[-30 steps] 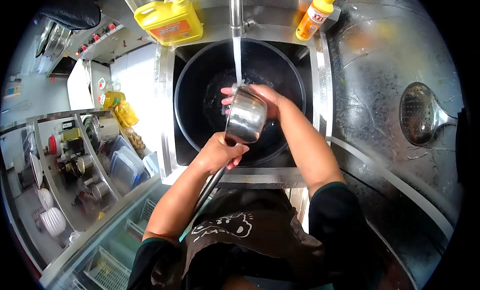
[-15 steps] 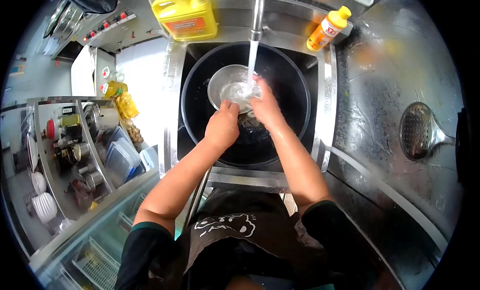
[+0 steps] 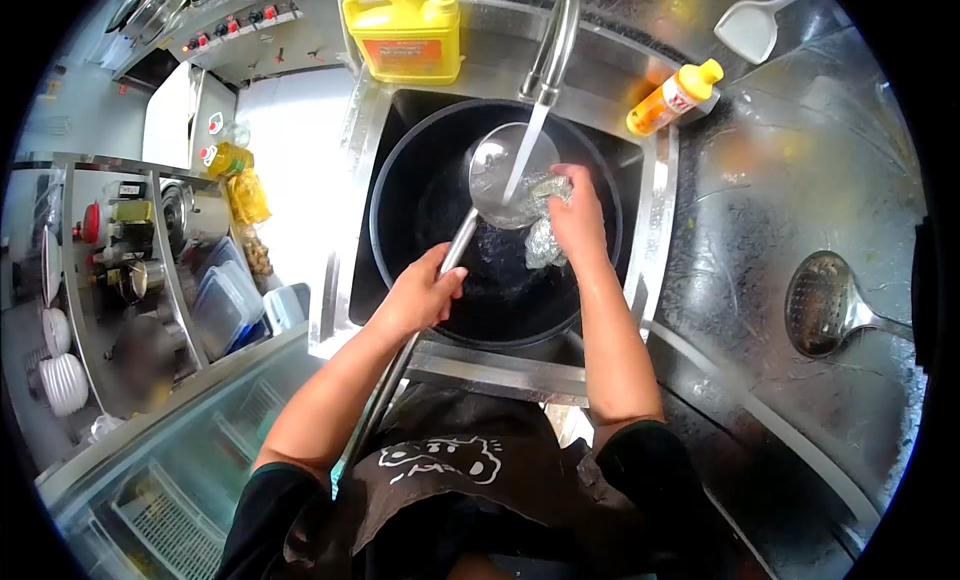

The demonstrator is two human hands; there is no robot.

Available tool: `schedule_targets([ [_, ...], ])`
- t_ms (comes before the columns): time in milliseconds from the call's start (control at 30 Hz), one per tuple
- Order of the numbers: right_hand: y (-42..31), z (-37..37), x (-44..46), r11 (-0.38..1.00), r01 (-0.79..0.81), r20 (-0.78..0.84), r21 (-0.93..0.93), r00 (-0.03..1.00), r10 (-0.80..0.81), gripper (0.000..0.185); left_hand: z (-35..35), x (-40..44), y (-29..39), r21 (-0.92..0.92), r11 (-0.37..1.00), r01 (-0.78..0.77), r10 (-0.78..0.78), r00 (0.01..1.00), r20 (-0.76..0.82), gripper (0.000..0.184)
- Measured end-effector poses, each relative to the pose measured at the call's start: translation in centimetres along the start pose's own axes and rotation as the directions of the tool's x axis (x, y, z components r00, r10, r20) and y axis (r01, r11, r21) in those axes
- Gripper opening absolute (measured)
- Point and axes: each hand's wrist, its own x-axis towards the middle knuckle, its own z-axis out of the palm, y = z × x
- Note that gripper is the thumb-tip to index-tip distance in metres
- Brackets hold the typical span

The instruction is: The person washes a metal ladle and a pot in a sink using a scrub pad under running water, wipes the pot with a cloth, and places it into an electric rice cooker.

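Gripping the handle (image 3: 460, 242) of the metal ladle (image 3: 487, 170) with my left hand (image 3: 425, 295), I have the fingers closed around the shaft, thumb along its upper side. My right hand (image 3: 578, 215) is closed on a silvery mesh scrubber (image 3: 543, 242), which bulges out from under the fingers on the left side of that hand. The scrubber overlaps the right portion of the ladle's bowl; my fingers partly hide the area of contact.

Position of the ladle: the bowl is over the interior of a large round black tub (image 3: 376, 220), open side facing up. The handle slopes from the bowl down to the left, passes through my left hand, crosses the front edge of the metal sink (image 3: 652, 220) and continues beside my apron (image 3: 440, 480).

Water supply: the faucet (image 3: 553, 50) is at the rear of the sink. Its stream (image 3: 527, 150) falls into the ladle's bowl. The tub is seated within the sink.

Surroundings: a yellow jug (image 3: 405, 55) is located behind the sink at the left. An orange bottle (image 3: 672, 98) with a yellow cap is at the right rear corner. On the metal table (image 3: 740, 190) to the right lie a perforated skimmer (image 3: 820, 305) and, farther back, a white spatula (image 3: 750, 32).
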Motion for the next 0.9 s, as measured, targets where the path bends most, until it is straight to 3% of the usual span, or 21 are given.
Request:
schedule_targets([
  [33, -0.6, -0.5, 0.4, 1.000, -0.021, -0.040, 0.007, 0.999, 0.021, 0.037, 0.2, -0.4, 0.4, 0.125, 0.992, 0.019, -0.006, 0.994, -0.107, 0.048],
  [100, -1.3, -1.7, 3.6, 0.957, -0.162, -0.144, 0.239, 0.969, 0.200, 0.031, -0.2, 0.1, -2.2, 0.430, 0.871, -0.238, 0.369, 0.895, -0.251, 0.049],
  [133, -1.2, -2.2, 5.8, 0.886, -0.212, -0.101, 0.413, 0.956, 0.275, 0.030, -0.3, 0.1, -2.7, 0.475, 0.825, -0.306, 0.470, 0.838, -0.278, 0.050],
  [167, -0.2, -2.1, 8.5, 0.801, -0.235, -0.038, 0.551, 0.952, 0.305, 0.030, -0.4, -0.2, -3.0, 0.488, 0.823, -0.290, 0.463, 0.840, -0.283, 0.051],
  [200, 1.2, -1.2, 11.4, 0.801, -0.176, -0.145, 0.573, 0.940, 0.310, 0.028, -0.6, -0.5, -3.1, 0.502, 0.820, -0.274, 0.457, 0.842, -0.287, 0.051],
  [233, 0.8, -2.0, 13.6, 0.807, -0.273, 0.007, 0.524, 0.949, 0.317, 0.025, -0.7, -0.5, -3.1, 0.517, 0.816, -0.261, 0.454, 0.842, -0.292, 0.051],
  [267, 0.7, -1.9, 16.3, 0.720, -0.449, 0.131, 0.529, 0.882, 0.453, 0.023, -0.7, -0.8, -3.2, 0.513, 0.819, -0.257, 0.449, 0.844, -0.294, 0.052],
  [300, 2.2, -1.3, 18.7, 0.808, -0.440, 0.136, 0.392, 0.896, 0.422, 0.024, -0.8, -1.0, -3.2, 0.522, 0.816, -0.248, 0.447, 0.844, -0.297, 0.053],
  [367, 6.6, 0.6, 23.9, 0.749, -0.458, 0.283, 0.479, 0.888, 0.362, 0.023, -0.7, -1.4, -3.2, 0.536, 0.811, -0.234, 0.443, 0.844, -0.302, 0.054],
  [467, -1.1, -1.2, 19.6, 0.703, -0.445, 0.325, 0.555, 0.894, 0.308, 0.022, -0.9, -2.7, -2.6, 0.588, 0.787, -0.186, 0.436, 0.842, -0.317, 0.058],
  [500, -1.3, -1.0, 20.2, 0.611, -0.453, 0.303, 0.649, 0.891, 0.339, 0.020, -0.9, -3.2, -2.4, 0.602, 0.783, -0.156, 0.419, 0.848, -0.325, 0.059],
  [567, 2.8, 0.1, 25.2, 0.770, -0.243, 0.163, 0.590, 0.970, 0.180, 0.021, -1.0, -3.9, -2.5, 0.665, 0.733, -0.140, 0.456, 0.827, -0.328, 0.064],
  [667, 1.5, 1.2, 24.6, 0.742, -0.197, 0.062, 0.640, 0.977, 0.206, 0.028, -1.1, -5.2, -2.0, 0.743, 0.661, -0.105, 0.501, 0.799, -0.333, 0.063],
  [733, -0.9, -0.6, 20.8, 0.839, -0.311, 0.153, 0.446, 0.951, 0.270, 0.033, -1.1, -5.9, -2.2, 0.767, 0.629, -0.128, 0.546, 0.776, -0.317, 0.062],
  [767, 1.0, -0.5, 19.9, 0.787, -0.106, 0.145, 0.608, 0.989, 0.021, 0.037, -1.7, -6.3, -2.3, 0.785, 0.606, -0.129, 0.582, 0.745, -0.326, 0.062],
  [800, -2.4, -1.4, 16.0, 0.737, -0.175, 0.061, 0.653, 0.982, 0.179, 0.032, -1.6, -6.3, -2.4, 0.767, 0.634, -0.100, 0.576, 0.723, -0.381, 0.063],
  [833, 0.2, -1.1, 14.5, 0.706, 0.024, -0.035, 0.708, 0.999, 0.001, 0.036, -1.7, -6.7, -2.1, 0.752, 0.656, -0.070, 0.545, 0.733, -0.407, 0.061],
  [867, -3.6, -3.0, 9.8, 0.605, -0.130, 0.046, 0.785, 0.987, 0.152, 0.038, -1.9, -7.1, -1.9, 0.733, 0.674, -0.089, 0.554, 0.718, -0.422, 0.061],
  [900, 0.5, -2.8, 8.5, 0.604, -0.054, -0.028, 0.795, 0.992, 0.125, 0.046, -2.0, -7.2, -2.1, 0.734, 0.667, -0.127, 0.597, 0.681, -0.424, 0.061],
])
